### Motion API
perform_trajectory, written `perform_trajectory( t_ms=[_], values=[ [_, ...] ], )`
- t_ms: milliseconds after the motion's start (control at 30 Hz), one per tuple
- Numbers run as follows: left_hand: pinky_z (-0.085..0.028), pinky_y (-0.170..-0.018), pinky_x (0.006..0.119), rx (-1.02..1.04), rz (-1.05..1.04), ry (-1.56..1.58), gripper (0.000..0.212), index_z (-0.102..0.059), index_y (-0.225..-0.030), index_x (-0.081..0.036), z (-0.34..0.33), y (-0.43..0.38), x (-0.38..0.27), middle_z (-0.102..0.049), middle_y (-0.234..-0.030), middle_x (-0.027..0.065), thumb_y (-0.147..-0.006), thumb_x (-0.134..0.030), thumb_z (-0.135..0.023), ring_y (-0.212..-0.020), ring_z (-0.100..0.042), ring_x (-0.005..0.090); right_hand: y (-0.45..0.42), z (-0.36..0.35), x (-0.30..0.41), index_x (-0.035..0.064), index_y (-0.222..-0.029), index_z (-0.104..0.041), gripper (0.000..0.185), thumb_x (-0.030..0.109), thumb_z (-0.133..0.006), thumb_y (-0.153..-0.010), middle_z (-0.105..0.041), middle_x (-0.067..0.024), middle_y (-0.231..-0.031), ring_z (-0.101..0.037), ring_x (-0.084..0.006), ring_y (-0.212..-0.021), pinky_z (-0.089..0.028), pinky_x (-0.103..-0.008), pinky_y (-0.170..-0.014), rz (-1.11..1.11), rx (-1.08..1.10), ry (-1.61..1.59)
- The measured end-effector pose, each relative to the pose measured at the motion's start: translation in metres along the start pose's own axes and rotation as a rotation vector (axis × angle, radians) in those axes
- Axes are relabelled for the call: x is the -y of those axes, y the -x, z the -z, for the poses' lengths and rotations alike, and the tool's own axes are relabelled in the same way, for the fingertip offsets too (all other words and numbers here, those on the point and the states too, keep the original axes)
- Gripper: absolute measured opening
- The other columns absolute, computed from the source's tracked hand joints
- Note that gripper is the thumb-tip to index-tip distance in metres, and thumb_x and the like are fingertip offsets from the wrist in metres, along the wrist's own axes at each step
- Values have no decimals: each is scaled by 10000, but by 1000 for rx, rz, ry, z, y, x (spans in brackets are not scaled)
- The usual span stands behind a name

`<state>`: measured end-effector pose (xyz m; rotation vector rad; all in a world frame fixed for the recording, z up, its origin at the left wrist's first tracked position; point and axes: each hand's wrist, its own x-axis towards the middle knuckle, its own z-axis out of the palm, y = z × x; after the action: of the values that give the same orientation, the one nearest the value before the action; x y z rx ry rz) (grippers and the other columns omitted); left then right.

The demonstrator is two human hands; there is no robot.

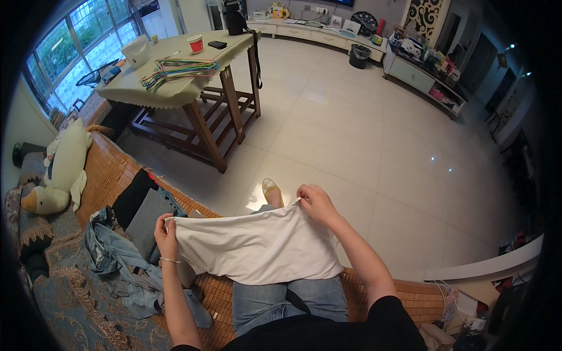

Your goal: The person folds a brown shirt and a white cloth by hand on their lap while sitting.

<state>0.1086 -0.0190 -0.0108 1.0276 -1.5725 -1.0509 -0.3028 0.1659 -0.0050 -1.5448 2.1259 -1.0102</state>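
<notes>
A white cloth garment [259, 245] is stretched across my lap, over my jeans [268, 302]. My left hand [167, 234] pinches its left corner between thumb and fingers. At the upper right corner, my right hand [315, 202] grips a gathered bit of the fabric. The garment hangs in soft creases between the two hands, and its lower edge rests on my thighs. Close to my left hand lie a folded grey cloth [149, 223] and a heap of light-blue denim clothing [118, 259]. A black garment [136, 191] lies just behind the grey one.
I sit on a sofa with a bamboo mat [105, 169]. A plush goose [66, 171] lies at far left. Colourful hangers [180, 72], a red paper cup [196, 44] and a white bucket [137, 51] stand on the cloth-covered table [175, 96]. A bin [359, 57] stands by the low cabinet.
</notes>
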Motion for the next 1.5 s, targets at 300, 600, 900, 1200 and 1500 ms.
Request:
perform_trajectory(
  t_ms=[300,600,900,1200,1500],
  values=[
    [-384,-679,194,-9,-12,22,148,-604,-1041,-55,-2,0,7,-541,-874,-46,-951,-171,-594,-758,-455,35,-2,0,0,53,-897,-570,91,69,-563,-808,-609,-143,-876,-587,-325,-861,-470,-425,-764,-18,6,-17],
    [-372,-678,187,0,12,45,156,-602,-1042,-51,-2,2,4,-526,-867,-53,-946,-174,-604,-754,-439,30,3,-1,-4,44,-968,-559,133,102,-593,-853,-630,-145,-856,-620,-304,-797,-484,-406,-720,-20,20,151],
    [-370,-666,189,13,1,42,172,-603,-1047,-52,-2,1,5,-531,-865,-50,-946,-191,-606,-749,-445,31,-2,-2,-26,54,-1005,-563,167,138,-588,-862,-594,-41,-829,-543,-144,-711,-457,-296,-659,-219,77,-477],
    [-379,-665,194,1,-15,17,168,-603,-1051,-51,2,3,2,-538,-864,-42,-949,-184,-601,-745,-455,37,13,2,-12,91,-1091,-555,321,335,-642,-903,-612,-45,-903,-535,-105,-751,-426,-234,-624,-590,433,-537],
    [-381,-667,197,-5,-8,14,179,-603,-1046,-48,1,3,-4,-540,-854,-43,-947,-196,-605,-743,-457,39,2,-7,-16,70,-1060,-561,241,221,-655,-898,-641,-16,-810,-539,-69,-655,-404,-244,-532,-451,300,-603]
  ],
)
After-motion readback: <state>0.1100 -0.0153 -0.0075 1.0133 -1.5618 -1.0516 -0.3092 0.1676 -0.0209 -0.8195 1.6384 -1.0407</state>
